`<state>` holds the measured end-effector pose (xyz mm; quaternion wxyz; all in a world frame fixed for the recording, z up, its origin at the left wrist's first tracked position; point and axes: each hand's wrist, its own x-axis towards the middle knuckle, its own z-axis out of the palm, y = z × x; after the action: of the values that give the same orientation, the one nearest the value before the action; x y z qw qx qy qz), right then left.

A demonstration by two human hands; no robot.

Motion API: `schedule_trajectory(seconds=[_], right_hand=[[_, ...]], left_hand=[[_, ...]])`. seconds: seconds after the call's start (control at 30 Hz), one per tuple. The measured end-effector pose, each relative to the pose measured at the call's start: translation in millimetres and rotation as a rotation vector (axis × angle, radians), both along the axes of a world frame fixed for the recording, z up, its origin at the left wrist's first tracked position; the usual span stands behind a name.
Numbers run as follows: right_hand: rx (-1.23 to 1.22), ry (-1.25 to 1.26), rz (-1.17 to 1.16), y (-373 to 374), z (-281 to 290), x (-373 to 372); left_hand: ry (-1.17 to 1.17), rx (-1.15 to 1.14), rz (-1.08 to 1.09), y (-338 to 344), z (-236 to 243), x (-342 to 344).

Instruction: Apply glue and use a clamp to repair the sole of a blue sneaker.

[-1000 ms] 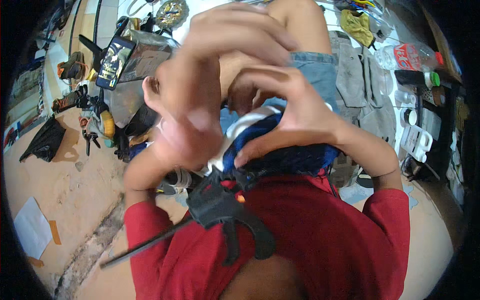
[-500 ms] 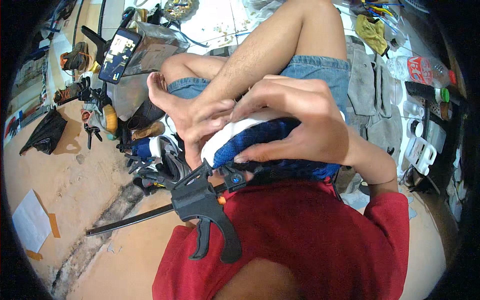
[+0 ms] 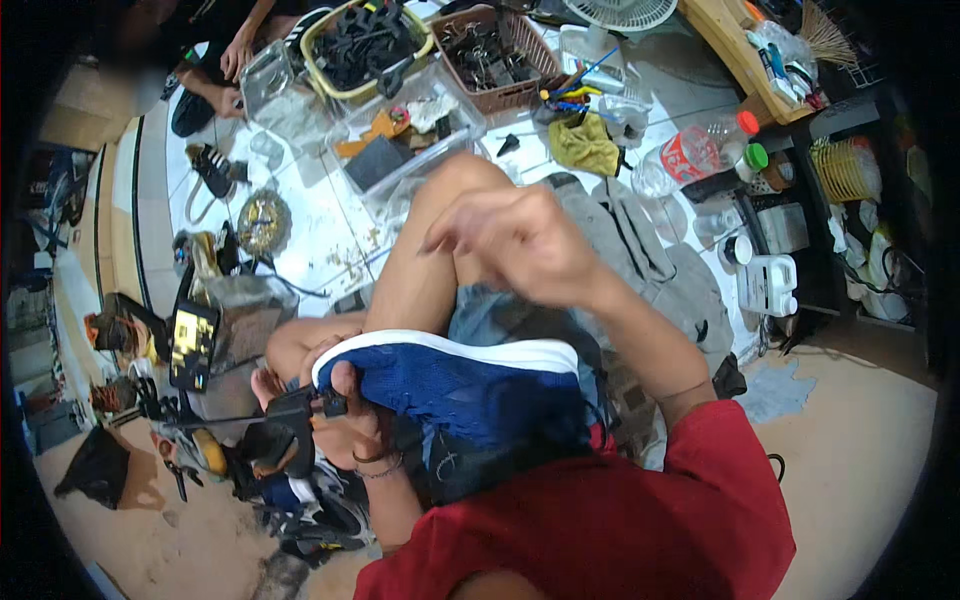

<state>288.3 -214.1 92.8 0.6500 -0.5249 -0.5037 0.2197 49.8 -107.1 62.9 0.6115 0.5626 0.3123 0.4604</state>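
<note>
A dark blue shoe (image 3: 450, 390) with a white sole lies sideways across my lap, its sole edge facing away from me. Wrapped around its toe end is my left hand (image 3: 350, 420), the thumb pressed on the blue upper. A black bar clamp (image 3: 292, 430) sits at that same toe end, beside the hand; its jaws are partly hidden. My right hand (image 3: 525, 240) is raised beyond the shoe, over my knee and apart from the sole. Its fingers are half bent, slightly blurred, and nothing shows in them.
Ahead stand a yellow-rimmed basket (image 3: 425, 48) of black clamps, a brown basket (image 3: 545, 55) of clips and a clear bin (image 3: 465, 115). At right are a plastic bottle (image 3: 690, 160) and a white jug (image 3: 768, 285). A phone (image 3: 193, 345) stands left; another person's hand (image 3: 238, 55) shows far left.
My right hand has let go of the shoe and lifted away from it. The shoe has turned to show its side, with my left hand now visible at the toe. My view has swung up and right.
</note>
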Motion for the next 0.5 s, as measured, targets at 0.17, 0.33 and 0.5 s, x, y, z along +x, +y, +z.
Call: schedule_trajectory(seconds=[0.17, 0.33, 0.5], right_hand=[[-0.218, -0.116, -0.391, 21, -58, 108], [-0.577, -0.407, -0.697, 78, -93, 203], [-1.041, -0.836, -0.648, 126, -100, 241]], left_hand=[[0.045, -0.408, -0.047, 39, -56, 17], [0.158, -0.468, 0.023, 54, -69, 37], [0.189, -0.476, 0.015, 63, -79, 40]])
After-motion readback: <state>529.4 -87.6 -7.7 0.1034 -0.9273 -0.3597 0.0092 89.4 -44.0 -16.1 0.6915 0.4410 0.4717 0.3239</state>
